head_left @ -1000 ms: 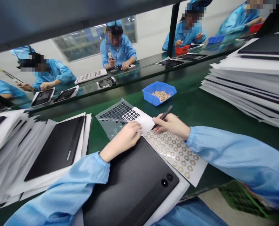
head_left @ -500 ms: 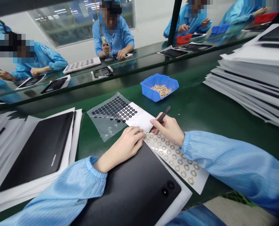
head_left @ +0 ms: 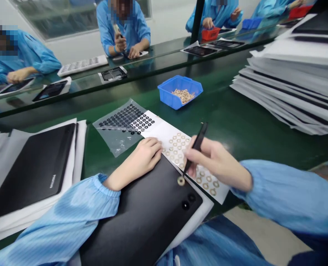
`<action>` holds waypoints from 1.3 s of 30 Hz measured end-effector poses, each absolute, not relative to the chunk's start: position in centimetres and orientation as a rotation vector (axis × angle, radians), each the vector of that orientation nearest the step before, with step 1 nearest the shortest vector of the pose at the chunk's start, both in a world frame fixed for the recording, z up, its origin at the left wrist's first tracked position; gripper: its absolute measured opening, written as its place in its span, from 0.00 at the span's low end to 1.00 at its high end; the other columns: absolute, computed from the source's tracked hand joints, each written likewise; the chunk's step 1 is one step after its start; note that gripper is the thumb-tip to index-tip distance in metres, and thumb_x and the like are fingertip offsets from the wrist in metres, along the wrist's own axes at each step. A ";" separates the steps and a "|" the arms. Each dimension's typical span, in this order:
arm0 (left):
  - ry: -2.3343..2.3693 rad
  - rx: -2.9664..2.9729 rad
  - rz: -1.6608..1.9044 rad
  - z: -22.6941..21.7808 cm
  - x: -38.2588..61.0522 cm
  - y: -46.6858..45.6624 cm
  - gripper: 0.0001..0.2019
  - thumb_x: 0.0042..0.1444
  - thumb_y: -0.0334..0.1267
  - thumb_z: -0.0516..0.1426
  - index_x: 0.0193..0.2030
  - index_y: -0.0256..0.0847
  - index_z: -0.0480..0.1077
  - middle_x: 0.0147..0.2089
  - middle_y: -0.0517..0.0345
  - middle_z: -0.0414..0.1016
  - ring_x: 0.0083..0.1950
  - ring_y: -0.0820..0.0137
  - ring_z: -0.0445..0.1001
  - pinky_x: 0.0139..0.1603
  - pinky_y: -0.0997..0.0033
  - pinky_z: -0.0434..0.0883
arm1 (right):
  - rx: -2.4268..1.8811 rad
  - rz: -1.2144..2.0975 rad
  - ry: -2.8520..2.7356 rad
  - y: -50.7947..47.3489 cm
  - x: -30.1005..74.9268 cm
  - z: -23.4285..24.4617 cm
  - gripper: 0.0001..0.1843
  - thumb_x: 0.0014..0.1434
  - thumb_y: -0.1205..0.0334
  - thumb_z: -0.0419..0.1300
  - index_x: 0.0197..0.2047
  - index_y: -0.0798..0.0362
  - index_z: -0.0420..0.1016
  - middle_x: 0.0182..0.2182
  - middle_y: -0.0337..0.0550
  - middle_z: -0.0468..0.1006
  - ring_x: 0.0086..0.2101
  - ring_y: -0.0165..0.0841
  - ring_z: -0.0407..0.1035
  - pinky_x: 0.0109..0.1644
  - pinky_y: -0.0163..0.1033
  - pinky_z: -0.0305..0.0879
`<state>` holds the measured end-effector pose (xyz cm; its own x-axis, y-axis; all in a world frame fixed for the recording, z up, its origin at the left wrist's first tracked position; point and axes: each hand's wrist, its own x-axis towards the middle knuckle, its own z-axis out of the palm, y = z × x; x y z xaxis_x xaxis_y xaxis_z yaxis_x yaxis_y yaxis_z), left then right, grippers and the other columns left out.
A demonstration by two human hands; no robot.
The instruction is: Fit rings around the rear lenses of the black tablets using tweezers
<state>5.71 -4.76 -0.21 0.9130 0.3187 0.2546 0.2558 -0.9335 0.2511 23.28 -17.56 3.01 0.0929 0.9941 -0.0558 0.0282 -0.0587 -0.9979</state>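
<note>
My right hand (head_left: 208, 157) grips black tweezers (head_left: 197, 144) between thumb and fingers. At the tweezers' tip hangs a tan ring sticker (head_left: 181, 180), over the black tablet (head_left: 142, 207) near its two round camera lenses (head_left: 188, 201). My left hand (head_left: 147, 157) rests with bent fingers on the tablet's far corner and the edge of a white sticker sheet (head_left: 164, 127); whether anything is under its fingers is hidden. Rows of tan rings cover the sheet's near part. Its far end carries black rings beneath a peeled-back clear film (head_left: 115, 142).
A blue bin (head_left: 177, 94) of small tan rings stands beyond the sheet. Tablets are stacked between white papers at left (head_left: 33, 170) and in a tall pile at right (head_left: 288, 85). Co-workers in blue sit across the bench behind a raised ledge (head_left: 142, 70).
My right hand with the tweezers has moved from the sheet's upper part toward the camera lenses, now with a ring sticker at the tip. My left hand stays by the tablet corner. The view has shifted.
</note>
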 end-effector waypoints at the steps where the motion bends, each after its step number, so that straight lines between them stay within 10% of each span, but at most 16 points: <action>1: 0.430 2.865 0.444 -0.2 5.6 -5.0 0.12 0.65 0.34 0.46 0.45 0.34 0.69 0.51 0.45 0.70 0.58 0.60 0.63 0.61 0.54 0.62 | -1.336 1.206 -1.107 -19.1 22.9 2.9 0.20 0.50 0.42 0.62 0.26 0.51 0.66 0.16 0.36 0.72 0.16 0.30 0.69 0.20 0.34 0.66; 39: -0.030 2.867 0.231 1.2 2.9 -14.8 0.15 0.64 0.30 0.47 0.55 0.34 0.66 0.51 0.46 0.69 0.56 0.56 0.61 0.56 0.50 0.65 | -1.489 0.808 -0.861 -24.6 20.6 -1.7 0.13 0.63 0.53 0.53 0.31 0.52 0.62 0.13 0.34 0.69 0.13 0.27 0.65 0.17 0.32 0.65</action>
<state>2.88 -14.83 1.18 0.9871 0.0006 0.1603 -0.0415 -0.9650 0.2591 20.58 -24.59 -1.72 0.4886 0.8724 -0.0124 0.0676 -0.0520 -0.9964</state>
